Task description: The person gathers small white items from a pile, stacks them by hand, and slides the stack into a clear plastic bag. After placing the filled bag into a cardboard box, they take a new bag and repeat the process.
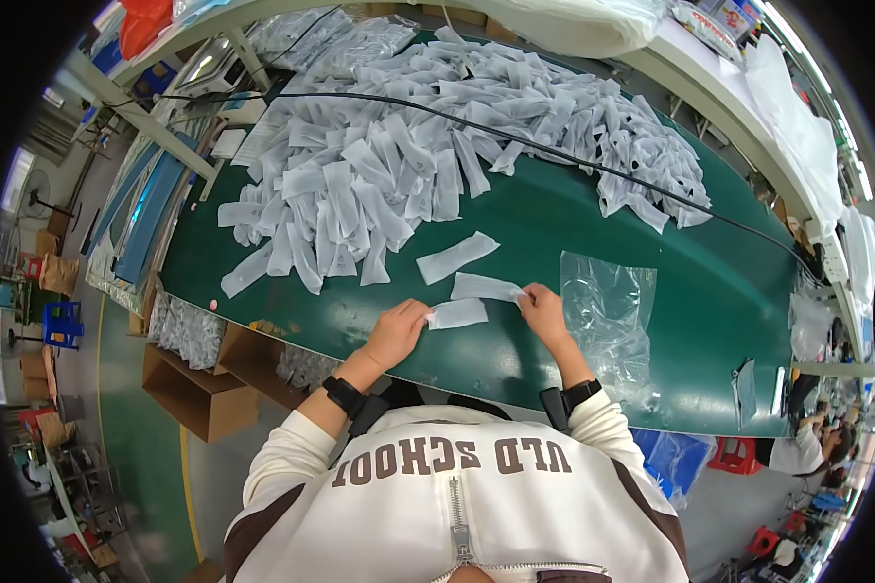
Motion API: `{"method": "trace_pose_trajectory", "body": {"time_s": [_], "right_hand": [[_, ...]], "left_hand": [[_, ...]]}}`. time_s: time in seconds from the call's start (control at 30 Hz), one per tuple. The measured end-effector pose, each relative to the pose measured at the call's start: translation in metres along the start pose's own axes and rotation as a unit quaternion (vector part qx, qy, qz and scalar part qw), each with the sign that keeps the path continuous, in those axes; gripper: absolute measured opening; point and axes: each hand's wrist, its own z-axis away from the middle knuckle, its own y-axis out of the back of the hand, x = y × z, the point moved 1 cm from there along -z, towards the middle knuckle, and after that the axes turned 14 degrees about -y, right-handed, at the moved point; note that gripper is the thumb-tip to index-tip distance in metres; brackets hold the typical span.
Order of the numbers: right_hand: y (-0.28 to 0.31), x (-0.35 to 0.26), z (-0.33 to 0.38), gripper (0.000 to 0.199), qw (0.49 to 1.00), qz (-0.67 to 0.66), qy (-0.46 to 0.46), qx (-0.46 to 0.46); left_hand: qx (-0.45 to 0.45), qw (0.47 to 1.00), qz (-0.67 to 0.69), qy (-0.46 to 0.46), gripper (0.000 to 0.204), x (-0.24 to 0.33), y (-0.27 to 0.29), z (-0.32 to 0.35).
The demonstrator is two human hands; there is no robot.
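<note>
My left hand (396,332) pinches the left end of a small frosted plastic pouch (459,314) just over the green table. Between the fingers of my right hand (542,313) is the right end of a second frosted pouch (486,288). The two pouches lie close together, one slightly beyond the other. A third frosted pouch (457,257) rests on the table a little farther off. What the pouches contain is too small to make out. To the right of my right hand, a large clear plastic bag (608,311) is spread flat.
A big heap of frosted pouches (360,185) covers the table's far side. A black cable (554,151) runs across above it. Cardboard boxes (202,389) stand below the table's left edge. A shelf frame (719,92) spans the back. A person (812,445) sits far right.
</note>
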Motion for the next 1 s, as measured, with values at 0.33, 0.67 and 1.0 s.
{"method": "trace_pose_trajectory", "body": {"time_s": [0.33,0.67,1.0], "right_hand": [[0.002,-0.072,0.055,0.035,0.97,-0.138,0.139,-0.145],[0.002,-0.046,0.052,0.018,0.847,-0.423,-0.147,-0.286],[-0.03,0.001,0.025,0.023,0.998,-0.011,0.056,-0.033]], "left_hand": [[-0.041,0.99,0.136,0.019,0.016,0.05,-0.029,-0.048],[-0.12,0.986,0.089,0.069,0.03,0.031,-0.043,-0.014],[-0.174,0.98,0.06,-0.074,0.027,0.013,-0.041,0.002]]}}
